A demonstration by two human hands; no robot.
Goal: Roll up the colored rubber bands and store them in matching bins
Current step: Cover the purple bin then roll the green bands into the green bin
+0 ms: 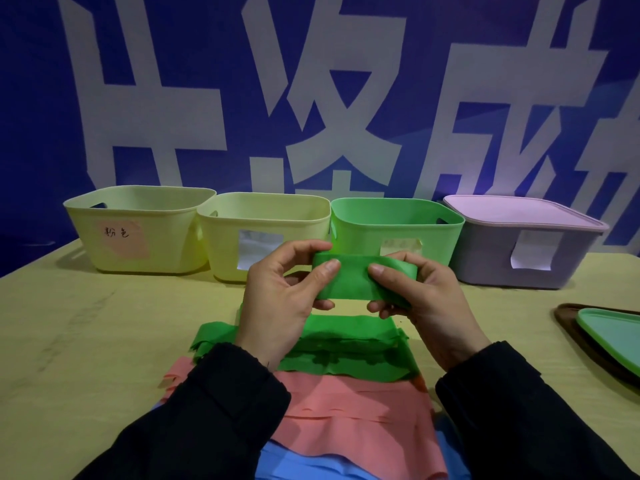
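A rolled green band is held up above the table between both hands. My left hand pinches its left end with thumb in front and fingers behind. My right hand grips its right end the same way. Below them lies a pile of green bands, then pink bands, then blue bands nearest me. The green bin stands just behind the roll. A yellow bin with a pink label is at far left.
A second yellow bin with a white label stands between the labelled yellow bin and the green one. A grey bin with a pink lid is at the right. A green lid on a dark tray lies at the right edge.
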